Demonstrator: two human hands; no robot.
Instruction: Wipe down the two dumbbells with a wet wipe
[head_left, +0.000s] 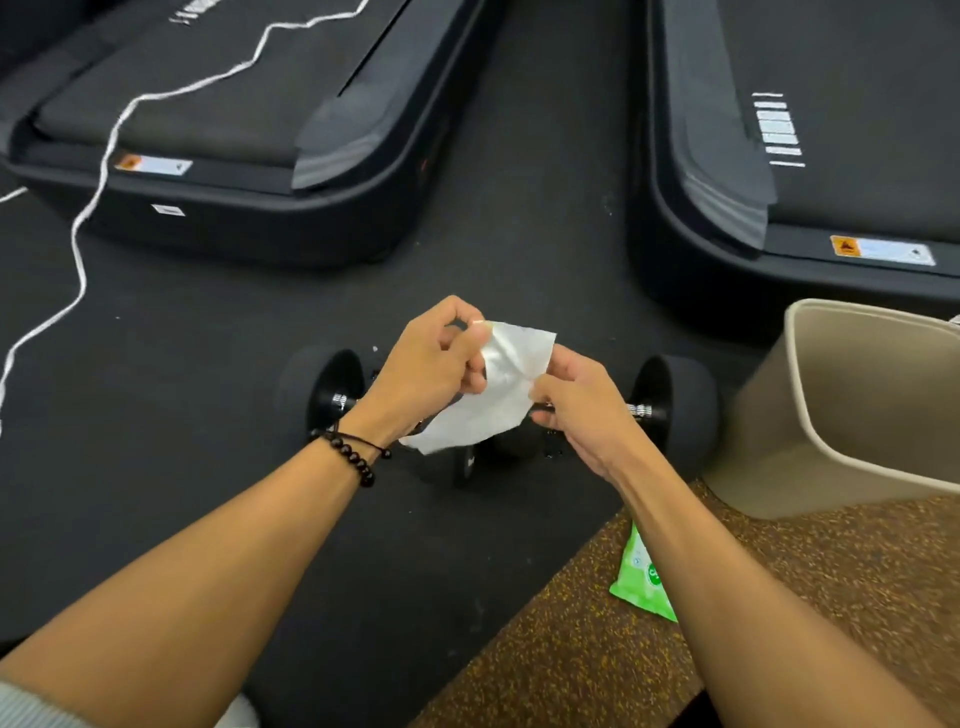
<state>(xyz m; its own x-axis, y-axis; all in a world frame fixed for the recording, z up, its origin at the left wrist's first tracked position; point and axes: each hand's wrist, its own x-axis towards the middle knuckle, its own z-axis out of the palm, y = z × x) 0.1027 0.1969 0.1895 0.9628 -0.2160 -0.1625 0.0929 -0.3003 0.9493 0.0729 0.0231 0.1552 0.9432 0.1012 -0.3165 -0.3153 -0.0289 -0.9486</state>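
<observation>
A white wet wipe (493, 395) hangs spread between both hands above the floor. My left hand (431, 364) pinches its upper left corner; my right hand (582, 405) pinches its right edge. Beneath them two black dumbbells lie on the dark mat. The left dumbbell (322, 389) shows one round head and a bit of chrome handle. Only the outer head and a short stretch of handle of the right dumbbell (675, 405) can be seen. Their inner ends are hidden behind my hands and the wipe.
A beige waste bin (831, 415) stands at the right, a green wipes pack (641, 577) on the speckled floor below it. Two black treadmill ends (234, 208) (779, 208) lie ahead. A white cable (93, 197) snakes along the left.
</observation>
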